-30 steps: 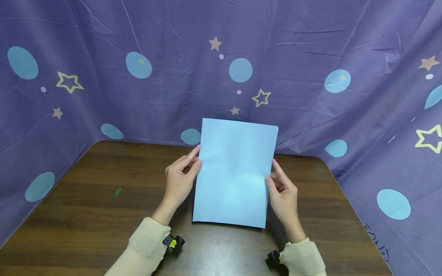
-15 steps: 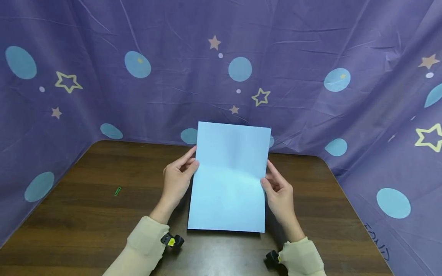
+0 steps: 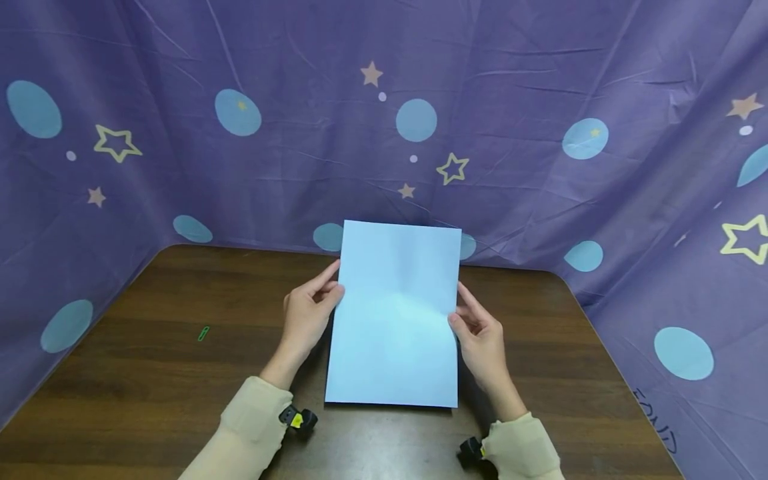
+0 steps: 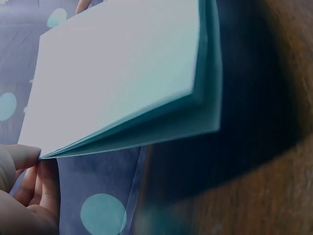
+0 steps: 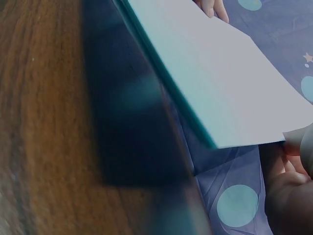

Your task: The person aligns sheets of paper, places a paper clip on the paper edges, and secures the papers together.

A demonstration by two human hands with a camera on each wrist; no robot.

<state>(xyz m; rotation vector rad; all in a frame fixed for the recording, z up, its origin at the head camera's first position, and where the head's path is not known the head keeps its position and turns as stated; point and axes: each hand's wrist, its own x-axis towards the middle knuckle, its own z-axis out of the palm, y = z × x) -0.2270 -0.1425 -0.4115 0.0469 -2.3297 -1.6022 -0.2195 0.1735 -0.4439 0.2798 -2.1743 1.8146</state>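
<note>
Several light blue paper sheets (image 3: 396, 320) are held as a stack, tilted up over the table, by both hands. My left hand (image 3: 306, 317) pinches the left edge between thumb and fingers. On the opposite edge my right hand (image 3: 485, 340) pinches with its thumb in front and fingers behind. In the left wrist view the sheets (image 4: 122, 68) fan apart at the lower corner, while the left hand (image 4: 34, 186) grips them together at the edge. The right wrist view has the sheets (image 5: 220, 83) ending in a lower corner beside the right hand (image 5: 291, 181).
A small green paper clip (image 3: 204, 333) lies on the left of the brown wooden table (image 3: 120, 387). Behind and beside the table hangs a purple cloth (image 3: 510, 87) with stars and blue dots. Each wrist bears a small black camera.
The paper stack has moved slightly left and down, its top edge lower and its sheets lined up more evenly at the right. My right hand has moved left with it.
</note>
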